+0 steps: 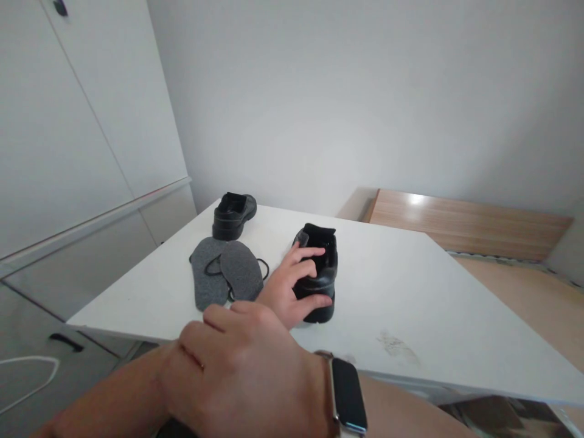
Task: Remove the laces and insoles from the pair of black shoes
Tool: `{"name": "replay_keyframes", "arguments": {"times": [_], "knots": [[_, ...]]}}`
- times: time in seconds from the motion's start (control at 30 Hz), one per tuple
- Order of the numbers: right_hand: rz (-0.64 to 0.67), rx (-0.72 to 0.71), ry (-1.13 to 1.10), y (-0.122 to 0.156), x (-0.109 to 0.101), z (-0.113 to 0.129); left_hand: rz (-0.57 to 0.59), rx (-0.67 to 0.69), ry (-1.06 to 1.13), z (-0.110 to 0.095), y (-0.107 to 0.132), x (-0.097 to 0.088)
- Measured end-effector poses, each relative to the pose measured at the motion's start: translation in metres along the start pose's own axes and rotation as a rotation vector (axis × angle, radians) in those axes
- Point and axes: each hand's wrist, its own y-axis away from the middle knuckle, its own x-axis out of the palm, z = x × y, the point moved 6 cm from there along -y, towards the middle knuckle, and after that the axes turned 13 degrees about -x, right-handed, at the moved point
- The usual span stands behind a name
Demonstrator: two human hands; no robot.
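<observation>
My left hand (289, 286) is on the near black shoe (325, 274), its thumb against the heel and its fingers at the opening. The shoe stands upright on the white table, heel toward me. My right hand (246, 371), with a watch on its wrist, lies across my left forearm, fingers curled round it; the fingertips are hidden. Left of the shoe lie two grey insoles (207, 277), partly overlapping, with black laces (263, 267) looped among them. Behind them stands a second black shoe (232, 214), toe pointing away.
The white table (383, 286) bears a brownish smudge near its front edge. White cabinets (91, 121) with dark handles stand at the left. Behind the table is a grey wall (319, 91). A wooden headboard (456, 213) and a beige bed surface (524, 292) lie to the right.
</observation>
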Motion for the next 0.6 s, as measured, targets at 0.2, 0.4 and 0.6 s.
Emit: {"name": "replay_keyframes", "arguments": {"times": [0.2, 0.4, 0.6], "knots": [[-0.174, 0.000, -0.011, 0.048, -0.001, -0.007, -0.037, -0.042, -0.063, 0.033, -0.084, -0.064], [0.082, 0.228, -0.127, 0.078, 0.046, -0.044, -0.014, -0.094, -0.144, 0.107, -0.118, -0.095], [0.113, 0.338, -0.190, 0.068, 0.093, -0.043, 0.016, -0.072, -0.102, 0.131, -0.112, -0.105]]}}
